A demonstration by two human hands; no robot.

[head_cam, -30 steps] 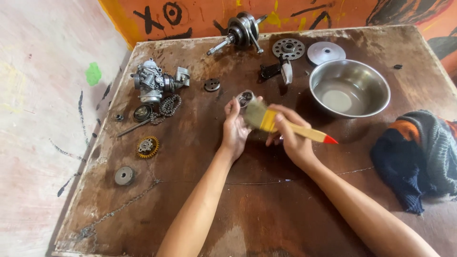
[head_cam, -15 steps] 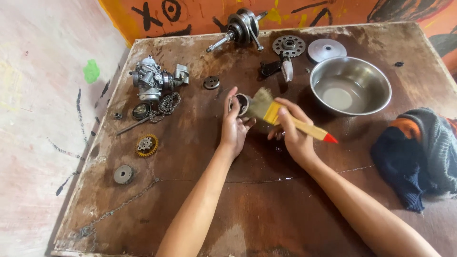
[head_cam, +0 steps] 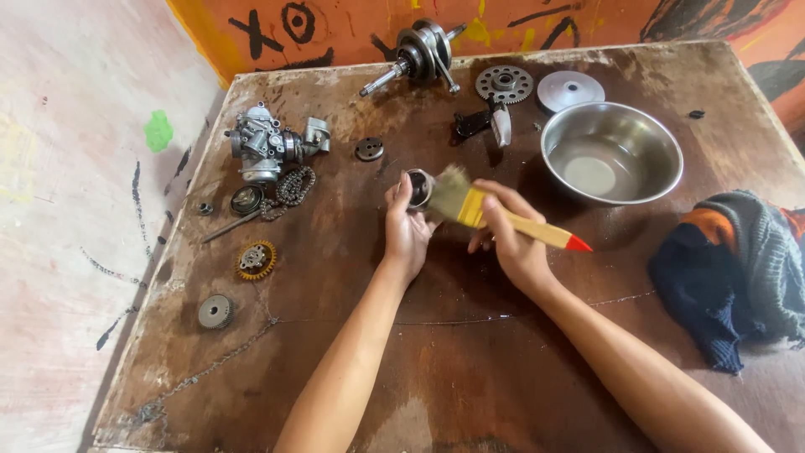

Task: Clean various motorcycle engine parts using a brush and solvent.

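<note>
One small round grey metal cylinder part [head_cam: 418, 188] sits in the left hand [head_cam: 408, 228] grip, above the brown wooden desk [head_cam: 470, 352]. Touching it, one yellow-handled, red-tipped paintbrush [head_cam: 490, 214] is clasped by the right hand [head_cam: 511, 239]. One steel bowl [head_cam: 611, 153] lies beyond the right grip; two toothed gears [head_cam: 257, 259] lie left of the left grip.

A repair workshop: engine parts like a carburetor [head_cam: 268, 144] litter the oily workbench [head_cam: 470, 369].

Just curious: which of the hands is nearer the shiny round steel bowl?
Right. The right hand lies just left of the steel bowl; the left hand is farther left.
</note>
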